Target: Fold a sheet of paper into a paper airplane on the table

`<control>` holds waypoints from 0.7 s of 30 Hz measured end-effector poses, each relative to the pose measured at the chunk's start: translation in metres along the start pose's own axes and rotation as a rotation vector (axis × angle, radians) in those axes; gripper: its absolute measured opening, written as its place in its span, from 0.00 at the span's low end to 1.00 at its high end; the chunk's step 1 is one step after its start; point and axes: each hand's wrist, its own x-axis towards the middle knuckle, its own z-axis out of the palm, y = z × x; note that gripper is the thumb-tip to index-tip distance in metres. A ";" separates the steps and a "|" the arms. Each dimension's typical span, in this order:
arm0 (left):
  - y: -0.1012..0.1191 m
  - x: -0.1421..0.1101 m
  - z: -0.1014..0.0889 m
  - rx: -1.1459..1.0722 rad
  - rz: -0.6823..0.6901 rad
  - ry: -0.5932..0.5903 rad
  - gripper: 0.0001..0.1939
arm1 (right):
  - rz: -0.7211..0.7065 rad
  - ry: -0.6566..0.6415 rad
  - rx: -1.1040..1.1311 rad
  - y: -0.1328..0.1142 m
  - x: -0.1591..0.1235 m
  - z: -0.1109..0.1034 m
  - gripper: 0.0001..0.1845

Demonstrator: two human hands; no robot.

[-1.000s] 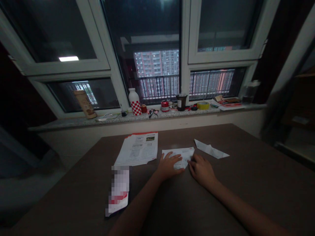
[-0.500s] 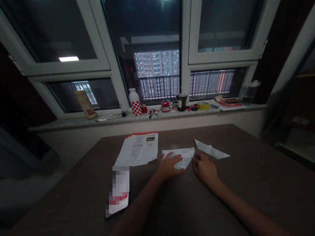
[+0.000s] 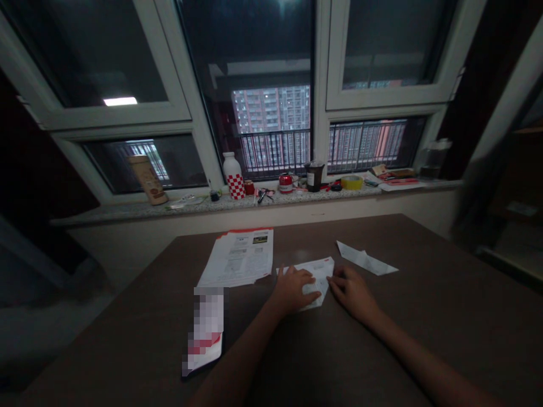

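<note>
Where the brown, wood-toned surface (image 3: 305, 362) spreads out, a flat, dark-edged slab with a pixelated face (image 3: 207, 328) lies at eight o'clock from a folded sheet of printed white paper (image 3: 321, 271) near the middle. From that sheet, a stack of printed white pages with a red edge (image 3: 240, 257) lies at ten o'clock, and a long, pointed white paper fold (image 3: 367, 261) at two. Beyond, a speckled stone sill (image 3: 195, 210) carries a white bottle with red checks (image 3: 235, 178) at eleven; behind stands a white-framed window (image 3: 254, 45). The left hand (image 3: 292, 288) presses on the folded sheet, its grip spread apart. The right hand (image 3: 352, 291), fingers curled, is at the sheet's three-o'clock edge; whether its grip pinches the paper, I cannot tell.
</note>
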 end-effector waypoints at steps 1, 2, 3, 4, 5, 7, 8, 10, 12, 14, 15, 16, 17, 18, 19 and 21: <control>0.000 0.000 0.000 -0.011 0.001 0.001 0.20 | -0.001 0.003 0.020 0.001 0.000 0.000 0.19; -0.001 0.001 0.001 -0.023 -0.001 -0.002 0.19 | 0.001 0.005 0.033 0.001 0.000 0.000 0.19; -0.002 0.001 0.003 -0.036 -0.006 -0.007 0.19 | 0.002 0.005 0.040 0.002 0.000 0.000 0.20; -0.003 0.002 0.004 -0.051 -0.014 -0.013 0.20 | 0.001 0.004 0.042 0.002 0.000 0.000 0.20; -0.005 0.002 0.006 -0.067 -0.023 -0.016 0.20 | 0.000 0.003 0.041 0.002 0.000 0.000 0.20; -0.007 0.002 0.010 -0.095 -0.038 -0.022 0.21 | -0.008 -0.005 0.031 0.002 -0.001 -0.002 0.19; -0.008 0.002 0.012 -0.105 -0.043 -0.030 0.22 | -0.008 -0.008 0.020 0.001 -0.001 -0.003 0.19; -0.010 0.002 0.015 -0.111 -0.036 -0.059 0.23 | 0.008 -0.010 -0.016 -0.001 -0.002 -0.005 0.19; -0.011 0.002 0.016 -0.103 -0.022 -0.096 0.23 | 0.036 -0.013 -0.057 -0.004 -0.002 -0.007 0.19; -0.011 0.002 0.015 -0.096 -0.018 -0.124 0.24 | 0.074 -0.016 -0.096 -0.006 -0.002 -0.008 0.21; -0.010 0.002 0.014 -0.095 -0.021 -0.132 0.24 | 0.096 -0.017 -0.114 -0.007 -0.002 -0.009 0.22; -0.010 0.003 0.013 -0.097 -0.024 -0.137 0.24 | 0.117 -0.018 -0.131 -0.008 -0.002 -0.009 0.22; -0.009 0.003 0.012 -0.100 -0.028 -0.140 0.23 | 0.136 -0.017 -0.148 -0.008 -0.001 -0.009 0.22; -0.008 0.003 0.011 -0.104 -0.031 -0.143 0.23 | 0.152 -0.016 -0.166 -0.008 -0.001 -0.009 0.22; -0.008 0.003 0.010 -0.108 -0.033 -0.145 0.23 | 0.163 -0.017 -0.185 -0.009 0.000 -0.009 0.22; -0.007 0.004 0.009 -0.111 -0.034 -0.149 0.23 | 0.180 -0.016 -0.225 -0.008 0.001 -0.009 0.22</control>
